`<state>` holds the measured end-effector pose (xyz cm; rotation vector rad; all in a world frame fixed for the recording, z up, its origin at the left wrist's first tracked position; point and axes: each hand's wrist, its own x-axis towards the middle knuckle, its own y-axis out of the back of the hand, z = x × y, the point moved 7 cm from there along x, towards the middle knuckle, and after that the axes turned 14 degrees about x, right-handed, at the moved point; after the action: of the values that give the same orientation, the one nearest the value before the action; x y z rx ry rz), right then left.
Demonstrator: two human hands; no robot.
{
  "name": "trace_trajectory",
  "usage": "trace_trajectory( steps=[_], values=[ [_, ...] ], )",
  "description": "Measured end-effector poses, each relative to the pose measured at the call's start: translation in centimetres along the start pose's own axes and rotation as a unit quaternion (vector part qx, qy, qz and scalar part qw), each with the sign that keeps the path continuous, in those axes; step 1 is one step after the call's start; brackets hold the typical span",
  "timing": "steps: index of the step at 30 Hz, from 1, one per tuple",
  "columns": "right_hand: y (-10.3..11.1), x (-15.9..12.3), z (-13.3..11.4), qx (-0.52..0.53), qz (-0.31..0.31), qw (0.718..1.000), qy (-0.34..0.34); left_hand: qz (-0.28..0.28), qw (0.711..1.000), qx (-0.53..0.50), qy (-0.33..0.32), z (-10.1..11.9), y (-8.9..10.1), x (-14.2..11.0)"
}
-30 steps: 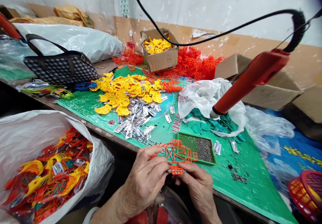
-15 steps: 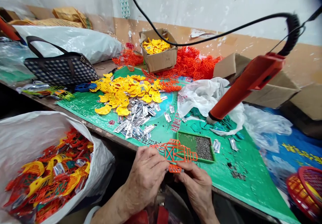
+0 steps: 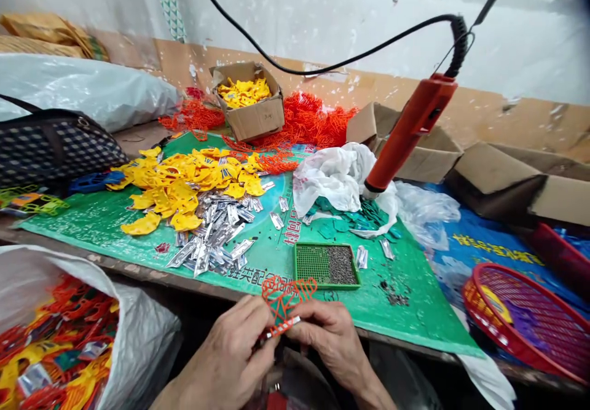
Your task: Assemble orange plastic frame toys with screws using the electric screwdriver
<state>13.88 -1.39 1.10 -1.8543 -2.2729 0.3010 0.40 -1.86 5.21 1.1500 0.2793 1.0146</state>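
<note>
My left hand (image 3: 230, 351) and my right hand (image 3: 329, 336) both pinch a small orange plastic lattice piece (image 3: 283, 296) at the table's near edge, with a thin silver strip at its lower end. Just beyond it lies a green mesh tray (image 3: 318, 264) holding tiny dark screws. Yellow plastic pieces (image 3: 184, 179) are heaped further back on the left, with silver foil pieces (image 3: 214, 238) in front of them. An orange power screwdriver (image 3: 405, 130) hangs on a black cord above the green mat (image 3: 405, 318).
A white bag (image 3: 69, 330) of assembled orange and yellow parts stands at lower left. A cardboard box (image 3: 251, 106) of yellow parts, orange lattice heaps (image 3: 313, 118), a white plastic bag (image 3: 336, 176), a checked handbag (image 3: 50, 145) and a red basket (image 3: 530, 318) surround the mat.
The camera has swung to the right and down. The orange piece has been turned in my hands and now stands more upright, closer to the table edge.
</note>
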Motion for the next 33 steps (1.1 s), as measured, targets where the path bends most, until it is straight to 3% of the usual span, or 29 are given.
trace_trajectory(
  steps=[2,4,8,10,12,15,17,19,21,22,23,24,26,28,30,33],
  values=[
    [-0.2,-0.2,0.5,0.058,-0.005,0.997,-0.059,-0.071,0.995,-0.061,0.031,-0.3,-0.7,0.2],
    [-0.4,-0.2,0.8,0.086,-0.006,0.992,-0.093,-0.105,0.989,-0.094,0.046,-0.3,-1.1,0.3],
    [-0.4,-0.1,1.1,0.086,0.012,0.989,-0.116,-0.112,0.976,-0.178,0.051,0.1,-1.3,0.8],
    [-0.4,0.1,1.0,0.048,0.019,0.995,-0.091,-0.113,0.958,-0.249,0.084,-0.1,-1.5,0.9],
    [-0.5,0.1,0.3,-0.013,0.019,0.999,-0.025,-0.127,0.918,-0.353,0.13,-0.5,-2.0,0.9],
    [-0.1,-0.1,-1.3,-0.072,0.028,0.995,0.068,-0.148,0.812,-0.518,0.223,-1.2,-3.3,0.2],
    [2.1,-0.2,-3.4,-0.1,0.103,0.981,0.129,-0.138,0.753,-0.573,0.291,-2.1,-4.1,-0.6],
    [6.1,-0.6,-7.1,-0.141,0.245,0.932,0.227,-0.121,0.723,-0.588,0.342,-2.9,-4.6,-1.2],
    [10.6,-1.3,-11.6,-0.177,0.386,0.835,0.35,-0.105,0.707,-0.597,0.364,-3.2,-4.7,-1.5],
    [12.5,-1.2,-13.6,-0.182,0.416,0.793,0.407,-0.096,0.705,-0.6,0.365,-3.3,-4.6,-1.5],
    [14.2,-0.3,-15.3,-0.181,0.408,0.782,0.435,-0.088,0.706,-0.602,0.362,-3.2,-4.4,-1.5],
    [15.8,1.0,-16.7,-0.181,0.395,0.783,0.444,-0.079,0.712,-0.6,0.357,-3.1,-4.2,-1.3],
    [18.1,4.4,-18.8,-0.181,0.365,0.812,0.418,-0.061,0.734,-0.583,0.342,-2.9,-3.6,-1.1],
    [18.6,7.9,-19.8,-0.102,0.313,0.866,0.376,-0.046,0.766,-0.551,0.327,-2.8,-3.3,-0.9],
    [16.7,11.0,-20.0,-0.078,0.252,0.909,0.322,-0.029,0.8,-0.512,0.312,-2.9,-3.0,-0.9],
    [11.7,14.1,-19.5,-0.016,0.143,0.962,0.232,-0.008,0.841,-0.455,0.292,-3.3,-2.7,-0.9]
  ],
)
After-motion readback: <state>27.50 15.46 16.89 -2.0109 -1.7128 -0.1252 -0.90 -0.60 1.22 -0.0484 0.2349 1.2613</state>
